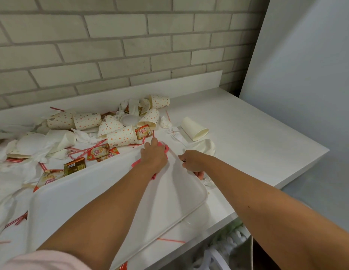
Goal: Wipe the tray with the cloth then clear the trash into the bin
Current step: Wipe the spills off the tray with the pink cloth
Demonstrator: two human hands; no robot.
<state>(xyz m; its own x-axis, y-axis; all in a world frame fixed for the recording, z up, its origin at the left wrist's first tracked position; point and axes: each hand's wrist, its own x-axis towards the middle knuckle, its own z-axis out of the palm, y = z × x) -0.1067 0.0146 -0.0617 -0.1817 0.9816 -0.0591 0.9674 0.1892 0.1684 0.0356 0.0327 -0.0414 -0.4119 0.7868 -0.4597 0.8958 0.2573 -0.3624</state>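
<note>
On one tray (91, 201), one pink cloth (166, 148) beneath flat left hand (154, 156), right hand (191, 160) tight around rim.

A wall (111, 45) of pale grey brick stood behind the white worktop (247, 129), with a low white upstand (189, 80) along its back edge. A plain white panel (306, 75) rose beyond the right edge, above grey floor (315, 191). The light was soft and even.

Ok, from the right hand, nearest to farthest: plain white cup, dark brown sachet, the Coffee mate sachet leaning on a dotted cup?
1. plain white cup, lying on its side just behind the right hand.
2. Coffee mate sachet, back and to the left.
3. dark brown sachet, far left, beside the tray.
</note>
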